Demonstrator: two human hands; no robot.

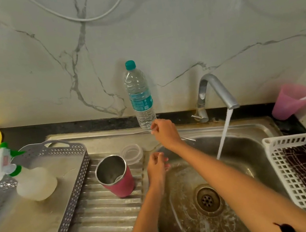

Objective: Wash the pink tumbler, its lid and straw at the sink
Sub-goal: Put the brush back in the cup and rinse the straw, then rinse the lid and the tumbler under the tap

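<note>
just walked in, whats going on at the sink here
A person is washing up at the sink, with the tap running. Their right grip pinches the thin metal straw above the basin's back edge. The left grip is just below it with curled fingers; whether it holds anything is unclear. The pink tumbler stands upright and open on the drainboard, with the clear lid lying just behind it.

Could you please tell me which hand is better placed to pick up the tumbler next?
Probably the left hand: it sits right beside the tumbler on the drainboard and seems to hold nothing, while the right hand is farther off and pinches the straw.
</note>
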